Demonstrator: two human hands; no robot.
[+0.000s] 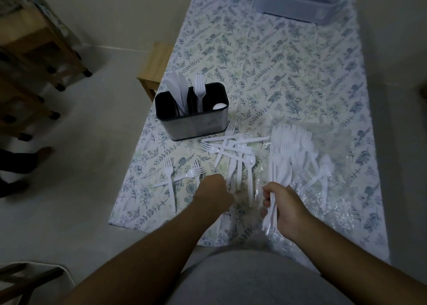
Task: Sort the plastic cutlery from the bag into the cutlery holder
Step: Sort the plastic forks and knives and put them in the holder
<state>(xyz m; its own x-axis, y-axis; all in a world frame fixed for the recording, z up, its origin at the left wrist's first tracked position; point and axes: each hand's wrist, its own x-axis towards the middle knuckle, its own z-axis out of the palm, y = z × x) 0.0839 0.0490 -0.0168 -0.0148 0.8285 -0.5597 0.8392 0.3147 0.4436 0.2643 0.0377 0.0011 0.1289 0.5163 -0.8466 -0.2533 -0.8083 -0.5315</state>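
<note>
the right hand grips a bundle of white plastic cutlery, gathered by its handles for sorting. the left hand curls over loose white plastic forks; its grip is hidden. beyond the fingers stands the black three-compartment cutlery holder.

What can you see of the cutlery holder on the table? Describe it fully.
The cutlery holder is a dark, glossy oblong tub with rounded corners, standing upright near the table's left edge on the floral cloth. Dividers split it into compartments: knives at left, forks in the middle, a spoon at right. Neither hand touches it.
</note>
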